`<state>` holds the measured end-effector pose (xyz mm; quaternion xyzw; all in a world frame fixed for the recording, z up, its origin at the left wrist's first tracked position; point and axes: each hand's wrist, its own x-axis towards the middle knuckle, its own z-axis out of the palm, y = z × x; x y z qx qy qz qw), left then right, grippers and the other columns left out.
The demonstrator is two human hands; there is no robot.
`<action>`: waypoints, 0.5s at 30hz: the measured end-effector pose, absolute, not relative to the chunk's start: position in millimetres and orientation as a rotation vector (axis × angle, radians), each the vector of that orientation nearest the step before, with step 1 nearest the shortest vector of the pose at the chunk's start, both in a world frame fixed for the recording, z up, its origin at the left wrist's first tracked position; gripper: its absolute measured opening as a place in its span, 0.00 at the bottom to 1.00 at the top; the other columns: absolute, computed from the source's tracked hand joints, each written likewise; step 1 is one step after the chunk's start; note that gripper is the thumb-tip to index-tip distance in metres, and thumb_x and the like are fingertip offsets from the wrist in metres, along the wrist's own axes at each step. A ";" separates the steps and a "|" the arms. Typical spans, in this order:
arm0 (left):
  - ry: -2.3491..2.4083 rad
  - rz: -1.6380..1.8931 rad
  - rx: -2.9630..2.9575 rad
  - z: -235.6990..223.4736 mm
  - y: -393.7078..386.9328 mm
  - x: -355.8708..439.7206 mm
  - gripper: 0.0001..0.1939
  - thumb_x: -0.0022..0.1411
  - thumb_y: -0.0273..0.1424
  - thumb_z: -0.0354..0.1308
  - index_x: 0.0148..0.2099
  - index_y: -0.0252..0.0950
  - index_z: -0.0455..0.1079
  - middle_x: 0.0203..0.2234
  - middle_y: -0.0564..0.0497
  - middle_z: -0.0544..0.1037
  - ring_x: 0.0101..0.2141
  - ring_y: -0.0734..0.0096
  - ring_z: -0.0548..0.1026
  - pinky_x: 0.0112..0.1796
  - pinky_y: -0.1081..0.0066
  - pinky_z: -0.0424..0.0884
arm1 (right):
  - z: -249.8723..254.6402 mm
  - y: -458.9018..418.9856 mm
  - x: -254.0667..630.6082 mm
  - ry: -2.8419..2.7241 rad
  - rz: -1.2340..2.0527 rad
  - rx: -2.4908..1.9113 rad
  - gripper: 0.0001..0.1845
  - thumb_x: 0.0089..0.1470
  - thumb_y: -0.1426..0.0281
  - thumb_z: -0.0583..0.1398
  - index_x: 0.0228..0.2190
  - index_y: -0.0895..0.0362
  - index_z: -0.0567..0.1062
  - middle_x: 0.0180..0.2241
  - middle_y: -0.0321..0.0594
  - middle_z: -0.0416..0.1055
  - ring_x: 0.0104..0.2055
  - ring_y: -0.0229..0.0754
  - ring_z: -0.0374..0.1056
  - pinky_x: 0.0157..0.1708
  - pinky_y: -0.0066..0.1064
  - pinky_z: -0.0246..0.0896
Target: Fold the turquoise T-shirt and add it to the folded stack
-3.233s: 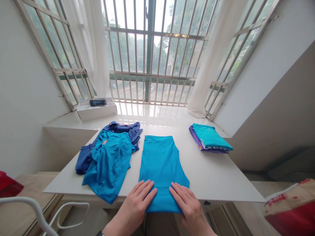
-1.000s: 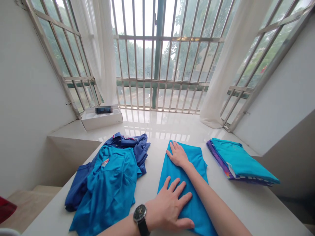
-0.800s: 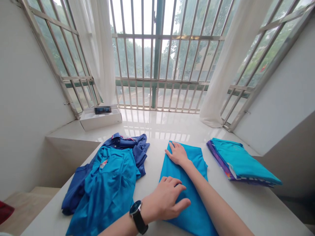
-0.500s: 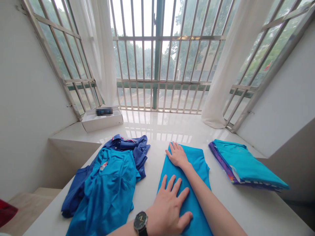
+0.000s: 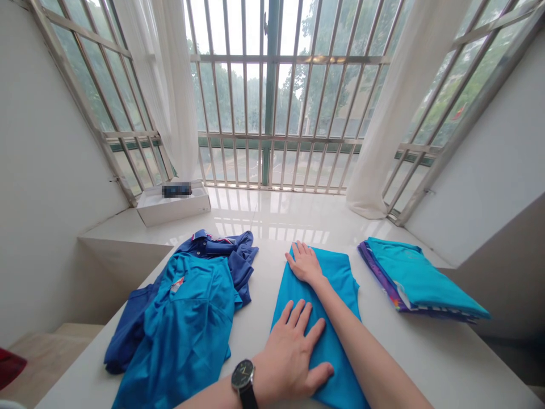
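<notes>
A bright blue shirt (image 5: pixel 336 278), folded into a long panel, lies on the white tabletop in front of me. My left hand (image 5: pixel 293 349), with a black-strapped watch at its wrist, rests flat on the near part, fingers spread. Farther off, my right hand (image 5: pixel 305 262) lies flat by the panel's upper left edge, fingers stretched out and fairly close together. Both palms touch the cloth and hold nothing. To the left, a loose teal-blue shirt (image 5: pixel 191 318) is spread over a navy polo shirt (image 5: pixel 238 250) with buttons at its collar.
On the right sits a stack of folded clothes (image 5: pixel 421 278), turquoise on top and purple beneath. A white open box (image 5: pixel 174 210) stands on the sill at the back left. Barred windows and white curtains (image 5: pixel 374 142) rise behind the white table (image 5: pixel 259 363).
The view has shifted slightly. Both hands stay flat on the blue shirt in nearly the same places, and the other clothes lie as before.
</notes>
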<state>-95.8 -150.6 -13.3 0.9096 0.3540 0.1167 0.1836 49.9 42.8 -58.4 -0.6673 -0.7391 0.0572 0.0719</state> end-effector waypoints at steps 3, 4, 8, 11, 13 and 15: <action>0.983 0.316 2.589 -14.7 -150.3 -96.0 0.37 0.68 0.50 0.47 0.72 0.40 0.44 0.71 0.44 0.40 0.68 0.46 0.44 0.65 0.49 0.43 | -56.6 44.2 50.6 -2.230 0.154 -2.035 0.32 0.67 0.57 0.41 0.67 0.58 0.53 0.70 0.44 0.44 0.71 0.49 0.39 0.66 0.43 0.33; 0.981 0.310 2.595 -15.0 -150.4 -95.9 0.37 0.68 0.50 0.46 0.72 0.40 0.44 0.71 0.43 0.40 0.68 0.46 0.43 0.65 0.48 0.43 | -55.9 45.0 51.2 -2.233 0.144 -2.037 0.31 0.67 0.59 0.42 0.66 0.57 0.54 0.70 0.44 0.45 0.71 0.49 0.41 0.66 0.42 0.34; 0.979 0.293 2.591 -14.0 -151.9 -95.4 0.38 0.69 0.50 0.45 0.73 0.39 0.43 0.70 0.40 0.39 0.68 0.45 0.42 0.65 0.45 0.41 | -53.7 49.0 54.9 -2.223 0.122 -1.985 0.28 0.67 0.61 0.43 0.64 0.53 0.60 0.68 0.43 0.51 0.68 0.48 0.48 0.64 0.40 0.41; 0.968 0.282 2.569 -11.1 -152.7 -95.2 0.38 0.69 0.51 0.44 0.72 0.38 0.44 0.70 0.38 0.40 0.68 0.44 0.41 0.64 0.44 0.40 | -53.2 50.2 57.8 -2.199 0.119 -1.975 0.27 0.67 0.62 0.43 0.63 0.54 0.62 0.67 0.44 0.53 0.67 0.47 0.51 0.64 0.40 0.43; 0.965 0.270 2.555 -8.8 -152.7 -95.2 0.38 0.69 0.51 0.44 0.72 0.38 0.44 0.70 0.37 0.40 0.68 0.44 0.40 0.64 0.43 0.40 | -53.9 49.3 59.6 -2.174 0.104 -1.965 0.28 0.67 0.61 0.43 0.64 0.55 0.61 0.68 0.45 0.52 0.68 0.45 0.49 0.64 0.38 0.43; 0.966 0.260 2.545 -7.0 -152.6 -95.3 0.38 0.69 0.51 0.44 0.72 0.37 0.45 0.70 0.36 0.40 0.68 0.43 0.40 0.64 0.42 0.40 | -55.4 47.4 61.1 -2.175 0.091 -1.901 0.29 0.66 0.59 0.44 0.64 0.57 0.60 0.68 0.45 0.50 0.69 0.44 0.47 0.65 0.36 0.42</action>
